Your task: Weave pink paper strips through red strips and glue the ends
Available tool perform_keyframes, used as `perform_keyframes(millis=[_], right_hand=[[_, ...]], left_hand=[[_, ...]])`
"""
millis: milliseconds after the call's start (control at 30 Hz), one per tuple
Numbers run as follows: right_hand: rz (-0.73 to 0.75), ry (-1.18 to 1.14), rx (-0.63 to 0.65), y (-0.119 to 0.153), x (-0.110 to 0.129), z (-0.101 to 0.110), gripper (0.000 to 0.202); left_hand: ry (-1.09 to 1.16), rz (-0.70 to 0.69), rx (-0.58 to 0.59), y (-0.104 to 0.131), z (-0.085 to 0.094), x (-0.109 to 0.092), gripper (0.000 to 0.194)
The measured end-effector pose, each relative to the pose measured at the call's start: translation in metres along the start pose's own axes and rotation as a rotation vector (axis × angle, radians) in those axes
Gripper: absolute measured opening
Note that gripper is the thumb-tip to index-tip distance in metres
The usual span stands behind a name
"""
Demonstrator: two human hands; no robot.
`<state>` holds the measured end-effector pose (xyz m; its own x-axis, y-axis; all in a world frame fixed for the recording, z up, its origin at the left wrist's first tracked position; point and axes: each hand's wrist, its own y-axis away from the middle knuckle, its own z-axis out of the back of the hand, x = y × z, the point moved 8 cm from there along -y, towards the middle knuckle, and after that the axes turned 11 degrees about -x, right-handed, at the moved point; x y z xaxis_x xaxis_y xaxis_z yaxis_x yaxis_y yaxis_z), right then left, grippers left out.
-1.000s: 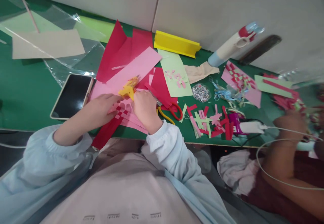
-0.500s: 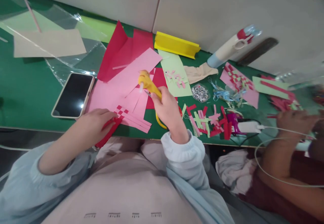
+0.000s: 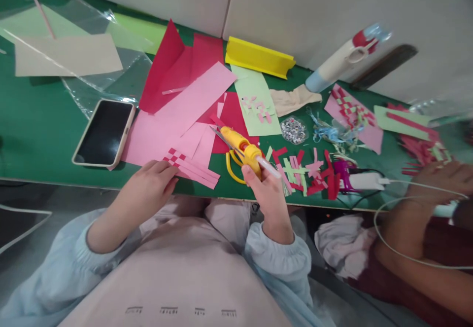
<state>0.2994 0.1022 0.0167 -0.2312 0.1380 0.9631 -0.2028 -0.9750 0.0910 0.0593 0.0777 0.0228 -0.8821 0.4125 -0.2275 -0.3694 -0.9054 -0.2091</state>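
Observation:
In my right hand (image 3: 269, 196) is a yellow glue gun (image 3: 240, 142), a pale glue stick (image 3: 269, 167) jutting from its back end. Partly under the gun lie yellow-handled scissors (image 3: 233, 170), blades pointing up and left. My left hand (image 3: 153, 184) closes over the left end of some woven pink and red paper strips (image 3: 195, 170) near the table edge. The fingers hide that end. Pink paper sheets (image 3: 144, 139) lie under and behind the weaving. A short red paper piece (image 3: 217, 120) is by the scissor tips.
A phone (image 3: 105, 133) lies left of my left hand. Loose paper strips (image 3: 299, 171), a dish of small beads (image 3: 293, 130) and a purple plug adapter (image 3: 343, 176) with a white cable are to the right. Another person's hand (image 3: 443, 184) works at the far right.
My right hand has moved right and down, and the glue gun's rear with its stick now faces me. The red strip beneath my left hand is out of sight. My view has shifted slightly.

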Motion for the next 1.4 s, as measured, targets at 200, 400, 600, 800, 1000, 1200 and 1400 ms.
perform_keyframes(millis=[200,400,600,800,1000,1200,1400], right_hand=[[-0.105,-0.264,0.096,0.009,-0.013,-0.021,0.035],[-0.083,-0.26,0.2,0.012,-0.007,-0.051,0.034],[-0.058,-0.109,0.229,0.01,-0.011,-0.054,0.038],[-0.107,-0.172,0.278,0.011,-0.01,-0.057,0.038],[-0.176,-0.365,0.304,0.009,-0.011,-0.068,0.035],[-0.167,-0.442,0.294,0.002,-0.009,-0.072,0.041],[-0.208,-0.5,0.323,0.001,-0.003,-0.083,0.05]], left_hand=[[-0.055,0.033,-0.044,-0.006,0.0,-0.006,0.028],[-0.098,0.025,-0.069,-0.003,-0.006,-0.005,0.03],[-0.066,0.056,-0.072,0.001,-0.012,0.0,0.032],[-0.066,0.077,-0.059,0.003,-0.011,0.0,0.031],[-0.102,0.084,-0.046,-0.001,-0.011,0.0,0.027],[-0.164,0.094,-0.061,-0.003,-0.01,0.0,0.024],[-0.187,0.101,-0.081,-0.001,-0.007,0.0,0.028]])
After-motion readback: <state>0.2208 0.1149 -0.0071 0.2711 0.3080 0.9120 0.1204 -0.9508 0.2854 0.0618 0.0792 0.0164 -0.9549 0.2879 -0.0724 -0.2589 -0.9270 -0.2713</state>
